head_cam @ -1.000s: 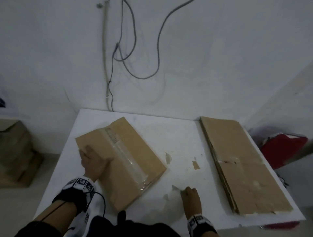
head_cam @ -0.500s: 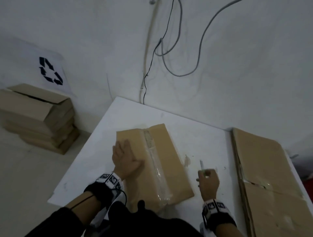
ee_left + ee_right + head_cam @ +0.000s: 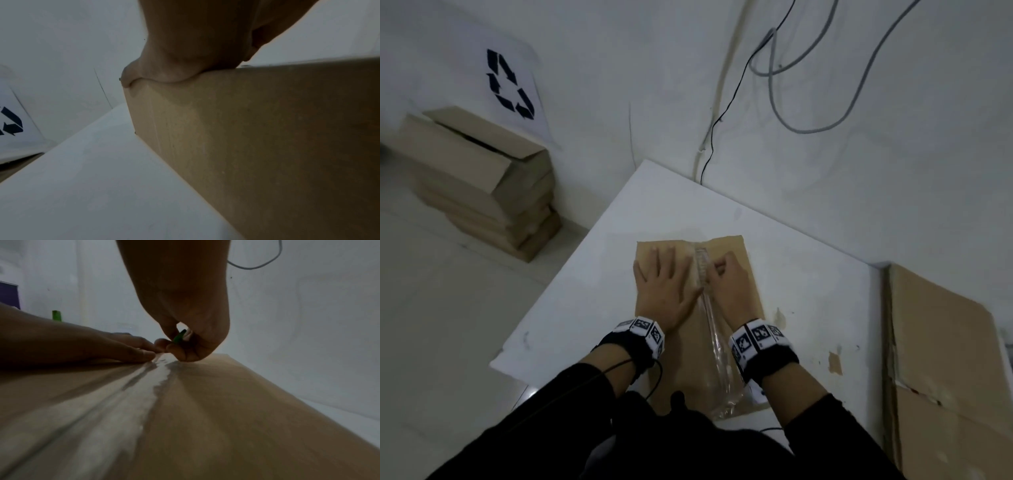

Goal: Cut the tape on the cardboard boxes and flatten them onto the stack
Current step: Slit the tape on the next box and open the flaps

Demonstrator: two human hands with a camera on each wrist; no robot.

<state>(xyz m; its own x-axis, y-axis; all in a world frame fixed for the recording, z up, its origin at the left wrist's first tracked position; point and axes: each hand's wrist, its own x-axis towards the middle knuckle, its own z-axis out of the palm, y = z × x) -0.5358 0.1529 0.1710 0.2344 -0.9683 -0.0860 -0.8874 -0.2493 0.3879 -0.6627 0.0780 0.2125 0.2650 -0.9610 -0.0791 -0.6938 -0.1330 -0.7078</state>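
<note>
A sealed cardboard box (image 3: 748, 284) sits on the white table (image 3: 592, 298), with clear tape (image 3: 714, 339) running down its top seam. My left hand (image 3: 664, 284) lies flat with spread fingers on the box's left half, its palm over the top edge of the box (image 3: 246, 129) in the left wrist view. My right hand (image 3: 729, 277) is curled near the far end of the tape and pinches a small green and white cutter (image 3: 180, 336) against the seam. Its blade is hidden. On the table's right side lies a stack of flattened boxes (image 3: 941, 359).
A pile of cardboard boxes (image 3: 479, 181) stands on the floor at the left under a recycling sign (image 3: 508, 85). Cables (image 3: 791, 85) hang on the wall behind the table. Small cardboard scraps (image 3: 835, 363) lie between the box and the flattened stack.
My right hand lifted the cutter off the table and moved left onto the box's tape seam. The left hand stayed pressed on the box. My view swung left.
</note>
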